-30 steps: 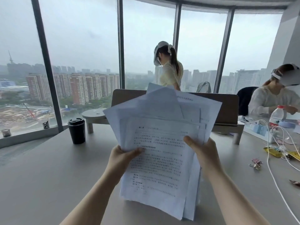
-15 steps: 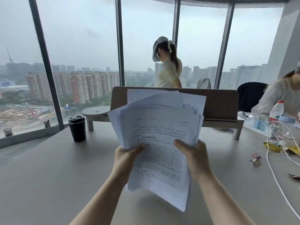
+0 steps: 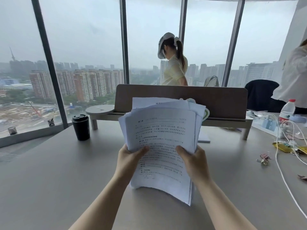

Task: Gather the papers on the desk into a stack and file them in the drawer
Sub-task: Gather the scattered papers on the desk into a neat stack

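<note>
A stack of white printed papers (image 3: 162,135) stands nearly upright in front of me, its lower edge resting on the grey desk (image 3: 58,171). My left hand (image 3: 128,159) grips the stack's left side with the thumb on the front sheet. My right hand (image 3: 195,161) grips the right side the same way. The sheets are roughly aligned, though a few top corners still fan out at the upper right. No drawer is in view.
A black lidded cup (image 3: 81,127) stands at the left. A wooden monitor riser (image 3: 181,98) runs behind the papers. At the right lie a water bottle (image 3: 286,112), white cables (image 3: 282,163), binder clips (image 3: 264,159) and wrappers. One person stands beyond the riser, another at the far right.
The spread-out sheets have been drawn together into a tighter stack and lowered until the bottom edge meets the desk. Both hands moved closer together and down.
</note>
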{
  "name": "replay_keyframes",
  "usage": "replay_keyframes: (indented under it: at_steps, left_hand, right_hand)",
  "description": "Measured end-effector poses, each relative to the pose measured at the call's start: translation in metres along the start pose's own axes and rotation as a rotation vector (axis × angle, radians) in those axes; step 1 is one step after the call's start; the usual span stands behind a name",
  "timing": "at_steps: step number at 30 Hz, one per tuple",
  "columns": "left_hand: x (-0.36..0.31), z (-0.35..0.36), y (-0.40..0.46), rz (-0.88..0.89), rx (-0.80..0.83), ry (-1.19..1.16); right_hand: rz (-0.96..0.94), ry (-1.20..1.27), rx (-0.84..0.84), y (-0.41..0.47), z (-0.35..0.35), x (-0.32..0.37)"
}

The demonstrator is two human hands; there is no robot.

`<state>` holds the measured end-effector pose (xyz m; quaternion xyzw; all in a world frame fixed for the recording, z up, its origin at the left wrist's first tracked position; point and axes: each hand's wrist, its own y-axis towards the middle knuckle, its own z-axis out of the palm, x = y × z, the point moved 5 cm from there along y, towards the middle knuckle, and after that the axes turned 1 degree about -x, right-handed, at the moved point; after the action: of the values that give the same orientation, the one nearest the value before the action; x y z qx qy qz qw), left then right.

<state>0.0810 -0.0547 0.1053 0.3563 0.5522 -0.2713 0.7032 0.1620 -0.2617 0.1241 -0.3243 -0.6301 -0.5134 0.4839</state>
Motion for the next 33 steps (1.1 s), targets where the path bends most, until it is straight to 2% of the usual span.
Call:
replay_keyframes:
  at_steps: [3, 6, 9, 11, 13, 14, 16, 19, 21, 24, 25, 27, 28, 31, 33]
  left_hand:
    - [0.019, -0.004, -0.005, -0.107, 0.079, 0.066]
    - [0.027, -0.014, -0.009, -0.128, -0.002, 0.115]
    - [0.006, -0.018, 0.000, -0.015, -0.061, 0.188]
    - [-0.017, -0.022, 0.007, 0.119, -0.087, 0.377]
    - [-0.041, -0.023, 0.013, 0.245, -0.109, 0.530]
    - [-0.051, -0.024, 0.015, 0.284, -0.108, 0.600]
    - [-0.070, -0.021, 0.016, 0.373, -0.118, 0.761]
    - [-0.096, -0.018, 0.012, 0.492, -0.156, 0.949]
    - [-0.104, -0.020, 0.009, 0.542, -0.169, 0.996]
    - [-0.098, -0.034, 0.010, 0.595, -0.228, 0.975]
    - [-0.092, -0.045, 0.012, 0.564, -0.270, 0.982]
    - [-0.069, -0.077, 0.025, 0.374, -0.312, 0.936]
    - [-0.057, -0.091, 0.030, 0.239, -0.267, 0.821]
    - [-0.024, -0.095, 0.026, -0.085, 0.056, 0.205]
    - [-0.016, -0.087, 0.018, -0.127, 0.162, 0.014]
  right_hand:
    - [0.112, 0.050, 0.080, -0.005, 0.005, -0.014]
    - [0.146, 0.018, 0.036, -0.007, -0.002, -0.020]
    - [-0.069, -0.029, -0.178, 0.005, -0.023, 0.018]
    - [-0.278, -0.246, -0.358, 0.011, -0.037, 0.056]
    - [-0.460, -0.525, -0.439, 0.013, -0.039, 0.090]
    - [-0.510, -0.632, -0.423, 0.016, -0.036, 0.103]
    - [-0.477, -0.707, -0.287, 0.027, -0.032, 0.113]
    - [-0.283, -0.542, -0.105, 0.039, -0.032, 0.104]
    - [-0.229, -0.394, -0.072, 0.035, -0.035, 0.091]
    - [-0.193, -0.300, -0.066, 0.021, -0.034, 0.069]
    - [-0.175, -0.264, -0.071, 0.016, -0.033, 0.061]
    - [-0.144, -0.188, -0.092, 0.008, -0.034, 0.050]
    - [-0.136, -0.152, -0.102, 0.006, -0.036, 0.045]
    - [-0.153, -0.074, -0.125, 0.000, -0.038, 0.042]
    - [-0.181, -0.043, -0.130, -0.002, -0.035, 0.046]
